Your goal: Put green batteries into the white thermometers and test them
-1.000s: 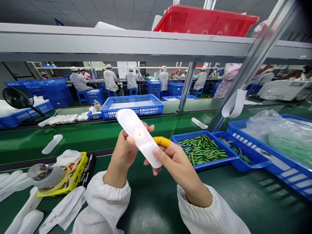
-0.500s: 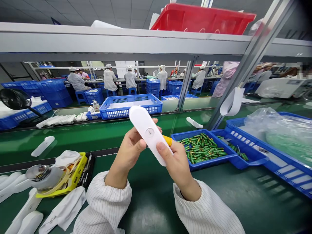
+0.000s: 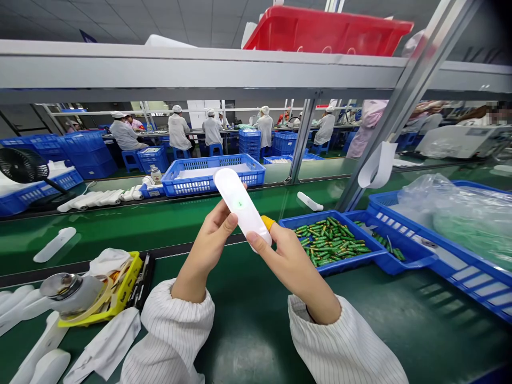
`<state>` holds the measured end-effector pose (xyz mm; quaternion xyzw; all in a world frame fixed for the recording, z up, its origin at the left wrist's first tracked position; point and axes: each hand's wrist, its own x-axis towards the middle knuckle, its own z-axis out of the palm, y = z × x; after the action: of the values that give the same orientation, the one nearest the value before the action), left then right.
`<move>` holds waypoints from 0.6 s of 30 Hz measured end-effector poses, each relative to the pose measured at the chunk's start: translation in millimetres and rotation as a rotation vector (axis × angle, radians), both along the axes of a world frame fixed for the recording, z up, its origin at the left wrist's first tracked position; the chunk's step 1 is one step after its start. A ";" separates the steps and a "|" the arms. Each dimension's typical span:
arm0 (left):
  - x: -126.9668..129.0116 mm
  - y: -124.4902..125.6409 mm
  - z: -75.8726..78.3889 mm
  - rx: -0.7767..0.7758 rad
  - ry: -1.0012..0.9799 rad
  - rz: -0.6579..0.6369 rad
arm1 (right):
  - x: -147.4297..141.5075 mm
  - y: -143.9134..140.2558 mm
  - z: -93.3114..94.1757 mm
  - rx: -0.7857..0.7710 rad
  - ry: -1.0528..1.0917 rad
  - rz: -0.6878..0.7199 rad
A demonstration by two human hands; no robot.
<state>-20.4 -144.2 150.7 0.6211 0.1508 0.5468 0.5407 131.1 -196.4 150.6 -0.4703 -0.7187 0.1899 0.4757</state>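
Both my hands hold up a long white oval device [image 3: 241,206] over the green bench. A small green light shows on its face. My left hand [image 3: 205,248] grips its middle from the left with thumb against the edge. My right hand [image 3: 288,261] pinches its lower end, with a yellow finger cot on one finger. To the right lies a blue tray [image 3: 362,258] filled with several green batteries [image 3: 327,239].
A yellow tray [image 3: 124,290] with tape and tools sits at the left, white device shells [image 3: 38,358] beside it. White parts [image 3: 55,244] ride the green conveyor [image 3: 140,224]. Blue crates [image 3: 452,269] with a plastic bag are at the right. Other workers sit far behind.
The device's light went from orange to off to green. My hands carried it up and slightly right, and the white parts on the conveyor drifted left.
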 end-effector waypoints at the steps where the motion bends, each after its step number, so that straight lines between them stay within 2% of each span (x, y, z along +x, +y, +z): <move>1: -0.1 3.3 -0.4 -0.025 -0.006 0.018 | 1.2 1.1 0.0 -0.029 -0.033 -0.042; 3: -0.8 13.4 -2.7 -0.083 -0.019 0.052 | 3.7 2.7 0.3 -0.089 -0.078 -0.105; 6: -3.2 38.1 -13.3 -0.260 0.054 0.143 | 6.3 2.5 0.9 -0.143 -0.140 -0.143; 8: -5.2 60.1 -27.5 -0.390 0.142 0.228 | 6.1 1.0 1.1 -0.152 -0.193 -0.118; 11: -7.9 95.9 -58.0 -0.510 0.236 0.341 | 3.5 -1.9 0.6 -0.151 -0.285 -0.029; 15: -13.5 132.6 -98.7 -0.529 0.333 0.512 | 1.8 -4.9 -1.0 -0.103 -0.394 0.048; 18: -19.7 146.1 -118.1 -0.445 0.427 0.634 | 2.3 -6.1 -2.7 -0.091 -0.470 0.053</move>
<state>-40.0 1.9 32.6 0.5117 0.5564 0.4991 0.4235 133.5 -202.5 147.9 -0.5035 -0.8124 0.1197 0.2685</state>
